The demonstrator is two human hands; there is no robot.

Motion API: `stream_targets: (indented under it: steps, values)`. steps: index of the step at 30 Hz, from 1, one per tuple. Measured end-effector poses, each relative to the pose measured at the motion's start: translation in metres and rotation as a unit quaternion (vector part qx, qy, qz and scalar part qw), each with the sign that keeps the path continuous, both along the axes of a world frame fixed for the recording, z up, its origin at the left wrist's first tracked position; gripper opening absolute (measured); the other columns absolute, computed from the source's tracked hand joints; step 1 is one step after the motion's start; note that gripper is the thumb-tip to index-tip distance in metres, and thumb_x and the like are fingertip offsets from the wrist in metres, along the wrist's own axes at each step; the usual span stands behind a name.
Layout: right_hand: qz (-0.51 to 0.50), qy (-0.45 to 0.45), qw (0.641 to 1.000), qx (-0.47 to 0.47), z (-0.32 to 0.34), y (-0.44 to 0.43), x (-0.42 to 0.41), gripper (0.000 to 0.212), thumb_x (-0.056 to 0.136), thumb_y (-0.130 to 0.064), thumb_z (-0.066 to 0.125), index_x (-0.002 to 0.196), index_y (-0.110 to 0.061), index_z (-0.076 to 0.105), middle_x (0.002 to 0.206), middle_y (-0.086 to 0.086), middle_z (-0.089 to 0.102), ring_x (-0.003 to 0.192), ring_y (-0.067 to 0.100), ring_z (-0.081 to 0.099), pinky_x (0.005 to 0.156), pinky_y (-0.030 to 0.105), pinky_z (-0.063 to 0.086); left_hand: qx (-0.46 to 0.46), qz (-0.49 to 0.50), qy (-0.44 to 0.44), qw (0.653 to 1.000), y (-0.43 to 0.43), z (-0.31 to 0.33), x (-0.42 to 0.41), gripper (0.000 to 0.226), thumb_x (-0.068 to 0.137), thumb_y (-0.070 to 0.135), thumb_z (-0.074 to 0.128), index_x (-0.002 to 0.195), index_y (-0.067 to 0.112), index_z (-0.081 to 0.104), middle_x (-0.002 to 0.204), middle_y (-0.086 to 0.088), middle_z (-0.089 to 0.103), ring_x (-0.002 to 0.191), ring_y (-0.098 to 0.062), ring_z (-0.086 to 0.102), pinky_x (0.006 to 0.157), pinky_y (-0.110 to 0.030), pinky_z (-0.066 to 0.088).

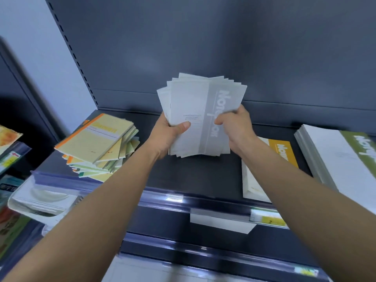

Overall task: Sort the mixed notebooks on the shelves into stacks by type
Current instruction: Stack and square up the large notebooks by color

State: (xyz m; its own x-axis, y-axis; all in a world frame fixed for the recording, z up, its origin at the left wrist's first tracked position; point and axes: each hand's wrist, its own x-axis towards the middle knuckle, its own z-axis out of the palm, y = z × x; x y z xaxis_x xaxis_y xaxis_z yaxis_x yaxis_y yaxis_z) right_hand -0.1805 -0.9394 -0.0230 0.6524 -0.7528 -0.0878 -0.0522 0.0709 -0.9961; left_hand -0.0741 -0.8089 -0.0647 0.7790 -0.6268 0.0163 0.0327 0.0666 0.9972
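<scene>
Both hands hold one bundle of grey notebooks upright over the middle of the dark shelf, lower edges at or just above the shelf surface; contact can't be told. The bundle is fanned unevenly at the top, grey band with white lettering on the front cover.

The left hand grips the bundle's left edge, thumb pressed across the front cover, fingers wrapped behind. The right hand grips the right side, fingers curled over the front onto the grey band, covering part of the lettering.

Around it:
- Left on the same shelf: messy slanted pile of yellow notebooks with orange and green spines, corners sticking out in all directions, near the left forearm but apart from it.
- Right, just beside the right wrist: a flat white stack with an orange band, partly hidden by the right forearm.
- Far right: taller neat white stack with a green band, apart from the orange one.
- Shelf front edge: price rail with a yellow label and a white tag hanging below it.
- Far left lower level: blurred white and coloured books, details unreadable.

Grey back panel stands right behind the bundle.
</scene>
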Motion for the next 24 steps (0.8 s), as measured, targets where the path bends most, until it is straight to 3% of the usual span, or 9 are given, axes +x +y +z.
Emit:
stream_targets:
  steps: [5, 9, 15, 18, 20, 24]
  values:
    - [-0.03, -0.041, 0.999, -0.007, -0.002, 0.022, 0.004, 0.041, 0.075, 0.002, 0.056, 0.106, -0.023, 0.045, 0.099, -0.003, 0.058, 0.101, 0.022, 0.059, 0.086, 0.04, 0.052, -0.008, -0.053, -0.017, 0.998, 0.007, 0.001, 0.01, 0.063, 0.075, -0.002, 0.072, 0.128, 0.01, 0.039, 0.12, -0.006, 0.061, 0.111, -0.021, 0.059, 0.093, -0.034, 0.05]
    - [-0.066, -0.116, 0.991, 0.001, 0.003, 0.032, 0.005, 0.032, 0.081, -0.024, 0.069, 0.103, -0.025, 0.045, 0.101, -0.003, 0.06, 0.097, 0.018, 0.063, 0.083, 0.035, 0.054, -0.014, -0.103, -0.034, 0.994, 0.012, 0.009, 0.015, 0.08, 0.066, 0.01, 0.078, 0.133, 0.015, 0.034, 0.129, -0.004, 0.057, 0.118, -0.02, 0.055, 0.099, -0.039, 0.047]
    - [-0.075, -0.083, 0.993, -0.037, 0.006, 0.042, -0.004, 0.027, 0.084, -0.043, 0.063, 0.103, -0.026, 0.054, 0.103, -0.006, 0.066, 0.096, 0.013, 0.064, 0.079, 0.03, 0.053, 0.014, -0.155, -0.095, 0.983, 0.011, 0.021, 0.016, 0.09, 0.071, 0.016, 0.08, 0.14, 0.018, 0.022, 0.132, 0.004, 0.049, 0.123, -0.012, 0.048, 0.103, -0.037, 0.043]
    - [-0.098, -0.065, 0.993, -0.024, 0.014, 0.042, -0.005, 0.043, 0.085, -0.057, 0.053, 0.104, -0.019, 0.062, 0.1, -0.003, 0.069, 0.09, 0.012, 0.066, 0.07, 0.026, 0.05, 0.039, -0.164, -0.105, 0.98, 0.012, 0.019, 0.018, 0.092, 0.068, 0.025, 0.083, 0.141, 0.022, 0.026, 0.131, 0.004, 0.053, 0.122, -0.015, 0.051, 0.103, -0.044, 0.042]
    - [-0.119, -0.041, 0.992, -0.005, 0.02, 0.039, -0.002, 0.05, 0.085, -0.061, 0.047, 0.096, -0.015, 0.063, 0.094, 0.0, 0.069, 0.088, 0.017, 0.066, 0.075, 0.033, 0.054, 0.037, -0.144, -0.088, 0.985, 0.014, 0.018, 0.015, 0.085, 0.073, 0.021, 0.079, 0.139, 0.02, 0.025, 0.123, 0.007, 0.056, 0.115, -0.013, 0.055, 0.101, -0.041, 0.044]
    - [-0.127, -0.033, 0.991, 0.019, 0.019, 0.035, 0.006, 0.044, 0.087, -0.057, 0.044, 0.088, -0.016, 0.057, 0.086, 0.002, 0.063, 0.082, 0.02, 0.061, 0.087, 0.045, 0.051, 0.022, -0.08, -0.093, 0.992, 0.015, 0.014, 0.004, 0.062, 0.088, 0.008, 0.063, 0.134, 0.019, 0.023, 0.108, 0.017, 0.053, 0.097, -0.001, 0.055, 0.093, -0.03, 0.046]
